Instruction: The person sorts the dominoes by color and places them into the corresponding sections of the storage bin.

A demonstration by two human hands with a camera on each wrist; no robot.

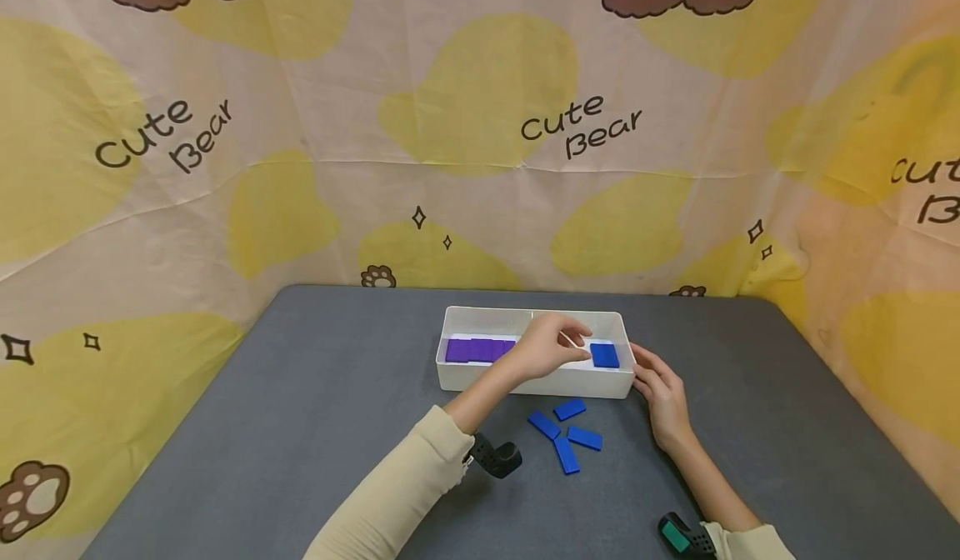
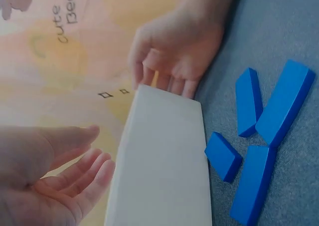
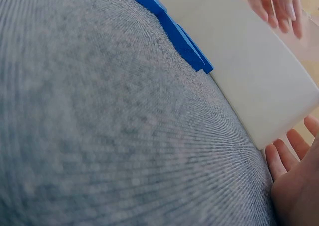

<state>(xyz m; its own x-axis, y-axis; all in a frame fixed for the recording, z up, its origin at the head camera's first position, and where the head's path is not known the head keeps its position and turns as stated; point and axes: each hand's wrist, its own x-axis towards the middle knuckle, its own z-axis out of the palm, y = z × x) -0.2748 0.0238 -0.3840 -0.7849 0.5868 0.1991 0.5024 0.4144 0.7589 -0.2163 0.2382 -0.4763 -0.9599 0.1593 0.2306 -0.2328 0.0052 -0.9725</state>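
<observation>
A long white box (image 1: 465, 381) holds a row of purple blocks (image 1: 480, 350) in its left part and blue blocks (image 1: 604, 356) at its right end. Above the box's middle hovers my left hand (image 1: 546, 347), its thumb and loosely bent fingers apart with nothing between them, as the left wrist view (image 2: 55, 173) shows. It partly hides the purple row and the box's inside. My right hand (image 1: 663, 397) rests its fingers against the right end wall; the right wrist view shows those fingers (image 3: 286, 153) fairly straight. Several loose blue blocks (image 1: 567, 456) lie in front of the box.
Everything stands on a grey cloth-covered table (image 1: 337, 427). Behind it hangs a patterned bear curtain (image 1: 480, 127). A black band (image 1: 497, 457) is on the left wrist, and another with a green part (image 1: 678, 535) on the right.
</observation>
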